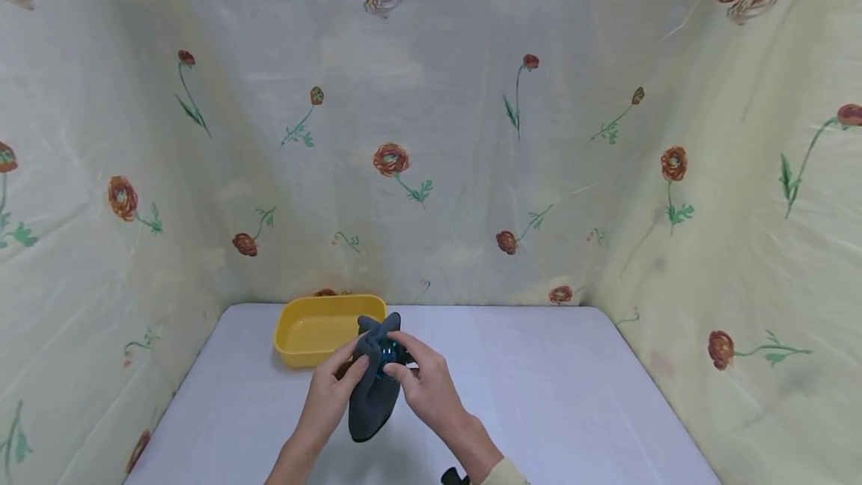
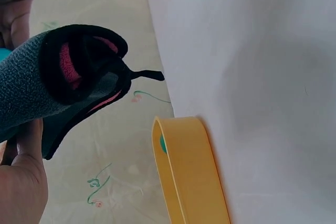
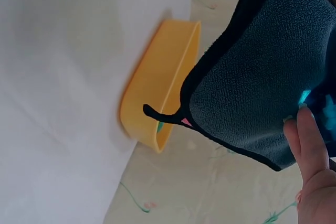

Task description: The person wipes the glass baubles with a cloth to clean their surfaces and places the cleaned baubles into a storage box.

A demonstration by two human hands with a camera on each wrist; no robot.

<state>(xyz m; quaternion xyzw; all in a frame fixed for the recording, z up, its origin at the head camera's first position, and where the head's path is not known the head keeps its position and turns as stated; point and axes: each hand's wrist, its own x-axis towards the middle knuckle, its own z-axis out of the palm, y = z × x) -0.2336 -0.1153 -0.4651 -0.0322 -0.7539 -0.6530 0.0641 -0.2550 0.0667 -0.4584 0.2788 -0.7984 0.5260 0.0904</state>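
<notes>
A dark grey fleecy cloth (image 1: 373, 406) with black edging is held up over the table, folded about a shiny dark-blue object (image 1: 390, 352). Pink shows inside the cloth's fold (image 2: 68, 66) in the left wrist view, and a black hanging loop (image 3: 157, 115) sticks out from one corner. My left hand (image 1: 333, 388) grips the cloth from the left, thumb on its near face. On the other side my right hand (image 1: 431, 384) pinches the shiny object between thumb and fingers. Cloth and fingers hide much of that object, and I cannot tell its kind.
A yellow oblong tub (image 1: 303, 358) stands at the table's back left, behind the hands, with something green (image 2: 163, 144) inside. The white-covered table (image 1: 552, 395) meets flower-printed curtains (image 1: 458, 193) at back and sides. A small black item (image 1: 453, 476) shows near the right sleeve.
</notes>
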